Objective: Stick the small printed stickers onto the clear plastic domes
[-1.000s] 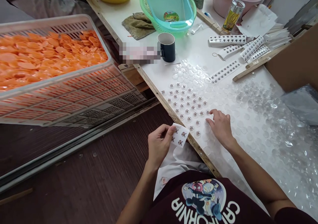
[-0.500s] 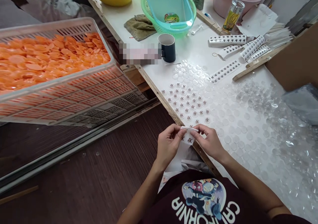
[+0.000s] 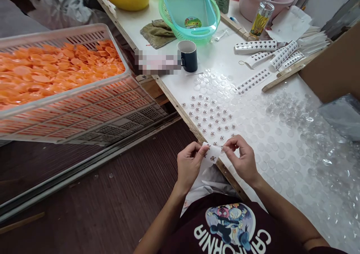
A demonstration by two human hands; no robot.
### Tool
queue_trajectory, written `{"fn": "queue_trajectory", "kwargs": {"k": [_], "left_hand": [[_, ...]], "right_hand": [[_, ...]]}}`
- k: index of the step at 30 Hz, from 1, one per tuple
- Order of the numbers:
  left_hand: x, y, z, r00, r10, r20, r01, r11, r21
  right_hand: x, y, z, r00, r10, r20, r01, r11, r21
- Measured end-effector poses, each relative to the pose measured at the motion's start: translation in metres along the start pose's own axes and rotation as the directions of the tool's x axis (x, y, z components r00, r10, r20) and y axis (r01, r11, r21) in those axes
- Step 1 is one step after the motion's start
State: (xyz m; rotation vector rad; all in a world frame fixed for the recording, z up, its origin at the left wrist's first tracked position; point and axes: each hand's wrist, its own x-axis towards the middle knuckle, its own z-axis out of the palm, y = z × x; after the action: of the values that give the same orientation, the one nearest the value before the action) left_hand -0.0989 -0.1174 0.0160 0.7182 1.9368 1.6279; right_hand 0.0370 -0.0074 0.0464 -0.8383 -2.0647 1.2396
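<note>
My left hand (image 3: 190,166) pinches a small white sticker sheet (image 3: 210,157) printed with little animal-face stickers, held over the table's wooden edge. My right hand (image 3: 241,157) is closed at the fingertips just right of the sheet, in a pinch on what looks like a sticker; the fingers partly hide it. Beyond both hands, clear round discs bearing the same stickers (image 3: 211,117) lie in rows on the white table. Plain clear discs (image 3: 270,139) spread out to the right of them.
A crate (image 3: 84,93) of orange discs stands at left. Farther back on the table are a dark mug (image 3: 188,57), a cloth (image 3: 158,33), a green basket (image 3: 180,30) and a pink basin (image 3: 261,6). Sticker strips (image 3: 254,80) and a wooden strip (image 3: 289,74) lie at right.
My right hand came from the stickered discs to the sheet, gripped its bent edge, then drew slightly right. My left hand moved right with the sheet, which now lies flatter.
</note>
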Motion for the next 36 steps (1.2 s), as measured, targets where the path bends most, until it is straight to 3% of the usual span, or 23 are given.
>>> {"fn": "queue_trajectory", "kwargs": {"k": [2, 7, 13, 18, 25, 36], "left_hand": [[0.0, -0.001, 0.001, 1.0, 0.017, 0.006, -0.017, 1.0, 0.013], [-0.002, 0.0, 0.003, 0.993, 0.095, 0.068, -0.098, 0.994, 0.04], [-0.001, 0.0, 0.004, 0.993, 0.095, 0.075, -0.1, 0.993, 0.067], [0.0, -0.001, 0.005, 0.989, 0.117, 0.087, -0.125, 0.989, 0.083], [0.0, -0.003, 0.005, 0.994, 0.095, 0.059, -0.1, 0.991, 0.091], [0.002, -0.001, 0.003, 0.979, 0.14, 0.149, -0.154, 0.984, 0.084]], "right_hand": [[0.003, 0.0, 0.002, 0.998, 0.063, -0.027, -0.061, 0.996, 0.065], [0.009, -0.001, 0.014, 0.988, 0.083, 0.133, -0.102, 0.984, 0.145], [0.008, -0.001, 0.017, 0.993, 0.039, 0.111, -0.048, 0.996, 0.073], [0.008, 0.001, 0.018, 0.993, 0.047, 0.107, -0.057, 0.994, 0.094], [0.005, 0.001, 0.022, 0.998, -0.028, 0.058, 0.023, 0.996, 0.083], [0.009, 0.005, 0.021, 0.993, 0.049, 0.107, -0.068, 0.981, 0.184]]}}
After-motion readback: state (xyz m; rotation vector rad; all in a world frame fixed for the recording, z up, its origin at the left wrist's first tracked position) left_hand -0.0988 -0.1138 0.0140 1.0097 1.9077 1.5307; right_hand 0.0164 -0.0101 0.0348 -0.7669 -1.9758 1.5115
